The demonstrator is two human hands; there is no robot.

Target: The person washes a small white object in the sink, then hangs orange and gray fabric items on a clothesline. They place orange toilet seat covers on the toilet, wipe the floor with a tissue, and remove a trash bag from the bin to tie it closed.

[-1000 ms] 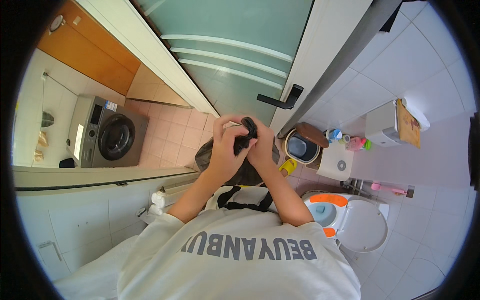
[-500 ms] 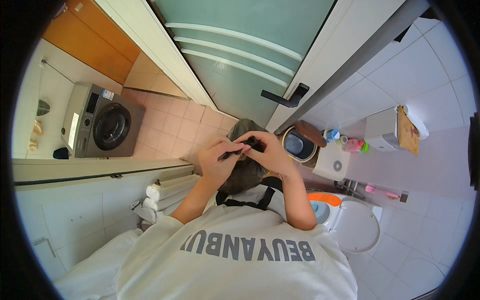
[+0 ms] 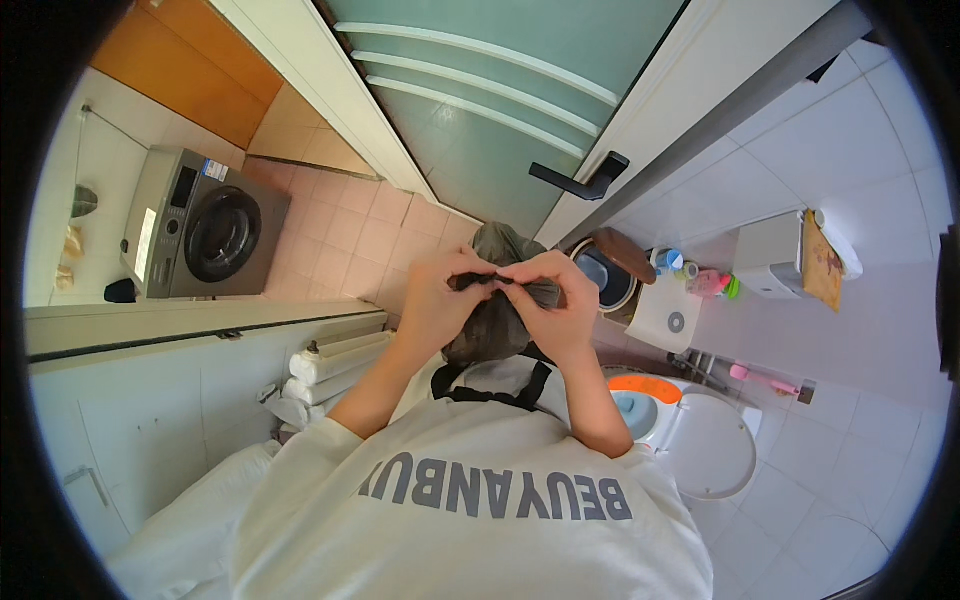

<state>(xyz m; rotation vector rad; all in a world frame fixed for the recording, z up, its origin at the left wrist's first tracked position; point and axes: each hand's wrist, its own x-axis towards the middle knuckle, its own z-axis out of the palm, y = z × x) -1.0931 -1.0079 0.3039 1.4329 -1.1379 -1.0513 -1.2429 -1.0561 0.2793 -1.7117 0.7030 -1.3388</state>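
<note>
A dark, semi-transparent garbage bag [image 3: 487, 335] hangs in front of my body, its filled part below and beyond my hands. My left hand [image 3: 440, 300] pinches the gathered black top of the bag between thumb and fingers. Close beside it, my right hand [image 3: 556, 301] grips another part of the same twisted top. The fingertips of both hands almost meet at the middle of the bag's neck. What the bag contains cannot be made out.
A trash can [image 3: 607, 275] with a brown lid stands at the right, near a toilet [image 3: 712, 450] with its lid raised. Ahead is a glass door with a black handle [image 3: 580, 178]. A washing machine [image 3: 210, 228] stands far left; wrapped white rolls [image 3: 335, 362] lie nearer.
My hands have drawn slightly apart, pulling the bag's black top into a more level line between them. The view has shifted a little, and more of the trash can's lid shows.
</note>
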